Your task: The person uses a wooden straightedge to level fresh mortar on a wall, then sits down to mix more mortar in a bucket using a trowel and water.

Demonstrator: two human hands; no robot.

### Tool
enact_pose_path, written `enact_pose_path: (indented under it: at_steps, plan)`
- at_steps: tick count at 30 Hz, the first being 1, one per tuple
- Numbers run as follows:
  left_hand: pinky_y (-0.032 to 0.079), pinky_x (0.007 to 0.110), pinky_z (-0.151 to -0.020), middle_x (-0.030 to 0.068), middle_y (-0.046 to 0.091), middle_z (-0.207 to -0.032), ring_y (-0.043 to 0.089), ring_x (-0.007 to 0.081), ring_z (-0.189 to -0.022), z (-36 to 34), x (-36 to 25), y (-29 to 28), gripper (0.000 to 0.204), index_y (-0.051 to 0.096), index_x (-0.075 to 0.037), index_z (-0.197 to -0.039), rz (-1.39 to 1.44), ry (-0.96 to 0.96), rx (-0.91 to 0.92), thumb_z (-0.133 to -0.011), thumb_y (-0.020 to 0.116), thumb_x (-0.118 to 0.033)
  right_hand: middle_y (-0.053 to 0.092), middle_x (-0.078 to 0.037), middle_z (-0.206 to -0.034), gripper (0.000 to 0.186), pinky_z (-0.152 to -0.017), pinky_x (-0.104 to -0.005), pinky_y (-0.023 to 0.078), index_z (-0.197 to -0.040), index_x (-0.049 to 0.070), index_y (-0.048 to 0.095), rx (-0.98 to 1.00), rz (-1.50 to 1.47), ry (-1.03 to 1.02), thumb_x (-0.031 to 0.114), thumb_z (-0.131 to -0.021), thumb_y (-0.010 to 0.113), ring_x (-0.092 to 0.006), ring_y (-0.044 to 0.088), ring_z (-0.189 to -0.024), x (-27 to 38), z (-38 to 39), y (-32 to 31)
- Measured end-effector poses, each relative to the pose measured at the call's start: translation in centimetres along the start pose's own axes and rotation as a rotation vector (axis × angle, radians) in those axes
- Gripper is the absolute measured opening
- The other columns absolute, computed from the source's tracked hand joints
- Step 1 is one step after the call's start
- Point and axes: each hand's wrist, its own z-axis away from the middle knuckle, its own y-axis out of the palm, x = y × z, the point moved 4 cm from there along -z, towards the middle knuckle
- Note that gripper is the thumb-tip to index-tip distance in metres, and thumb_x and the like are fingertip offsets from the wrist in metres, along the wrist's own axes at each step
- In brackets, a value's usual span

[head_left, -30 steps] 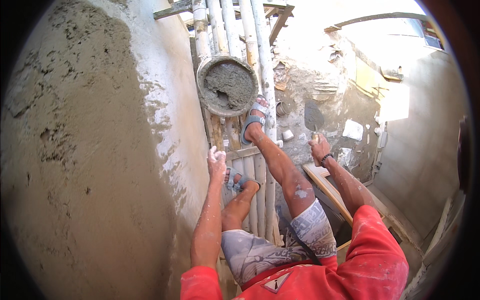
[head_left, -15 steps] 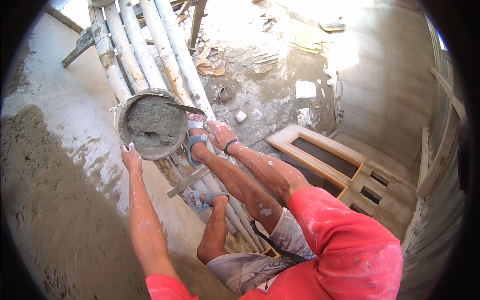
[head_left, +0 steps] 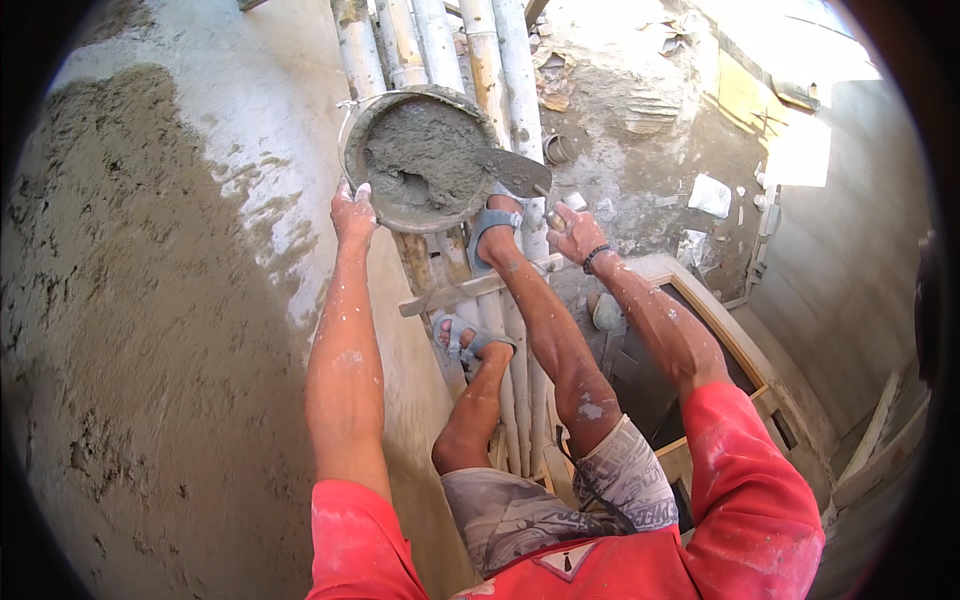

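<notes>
A round bucket [head_left: 420,222] of wet grey mortar [head_left: 425,150] rests on the bamboo poles, with a hollow scooped in the mortar. My left hand [head_left: 354,212] grips the bucket's near left rim, thumb on the edge. Over on the right, my right hand [head_left: 577,238] is closed round the handle of a trowel [head_left: 516,174]. The trowel's blade reaches over the bucket's right rim, its tip at the mortar. Along the left runs a wall [head_left: 265,90], partly coated with rough wet mortar [head_left: 150,340].
My sandalled feet stand on bamboo poles [head_left: 437,45] crossed by a wooden slat [head_left: 470,291]. Lower down on the right lie a littered floor [head_left: 640,150], a small round container [head_left: 559,150] and a white piece of debris [head_left: 710,195]. A wood-edged opening [head_left: 735,335] is beside my right forearm.
My view has swung left, so the bucket, hands and poles appear further right. The trowel blade has turned to show its broad face, with its tip at the mortar. My left hand keeps the rim.
</notes>
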Motion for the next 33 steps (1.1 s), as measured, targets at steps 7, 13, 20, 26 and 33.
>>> enact_pose_path:
  at_steps: [7,13,20,26,33]
  plan:
    - [0.057,0.034,-0.059,0.0143,0.060,-0.107,0.063,0.0236,-0.084,2.0,-1.9,-0.4,0.042,0.045,-0.007,-0.129,0.059,-0.049,-0.050,-0.089,0.055,-0.012,0.062,-0.027,-0.088,0.053,-0.078,-0.0480,0.047,-0.117,-0.001,0.046,0.167,-0.260,-0.008,0.028,-0.075,0.062,-0.0434,0.058,-0.090,5.6,3.7,8.4]
    - [0.056,0.034,-0.060,0.0137,0.060,-0.110,0.062,0.0225,-0.085,0.4,-1.0,-1.3,0.043,0.047,-0.006,-0.129,0.123,-0.059,-0.014,-0.087,0.057,-0.010,0.056,-0.028,-0.096,0.049,-0.076,-0.0489,0.047,-0.118,0.002,0.041,-0.081,-0.382,0.017,0.022,-0.077,0.060,-0.0441,0.057,-0.091,15.5,4.1,9.8]
    - [0.054,0.033,-0.057,0.0119,0.062,-0.102,0.062,0.0220,-0.080,0.4,-1.1,-1.1,0.043,0.048,-0.006,-0.127,0.091,-0.087,-0.034,-0.086,0.059,-0.010,0.056,-0.025,-0.096,0.043,-0.075,-0.0464,0.048,-0.114,0.002,0.047,-0.262,-0.213,-0.156,0.018,-0.075,0.060,-0.0419,0.058,-0.086,14.8,0.9,3.1]
    - [0.057,0.034,-0.057,0.0145,0.059,-0.108,0.063,0.0216,-0.080,0.6,-2.0,-0.6,0.051,0.039,-0.002,-0.133,0.049,-0.122,0.055,-0.087,0.059,-0.012,0.061,-0.024,-0.089,0.039,-0.075,-0.0431,0.047,-0.106,-0.001,0.051,-0.309,-0.425,0.129,0.017,-0.072,0.059,-0.0359,0.060,-0.086,6.7,-6.8,-2.5]
    - [0.045,0.033,-0.086,0.0128,0.065,-0.104,0.062,0.0229,-0.092,-1.9,0.9,-0.7,0.036,0.056,-0.002,-0.118,0.040,-0.061,-0.030,-0.083,0.060,-0.004,0.056,-0.022,-0.094,0.041,-0.081,-0.0410,0.042,-0.104,-0.002,0.049,-0.353,-0.822,0.165,0.022,-0.072,0.059,-0.0364,0.056,-0.090,6.5,-14.0,0.2]
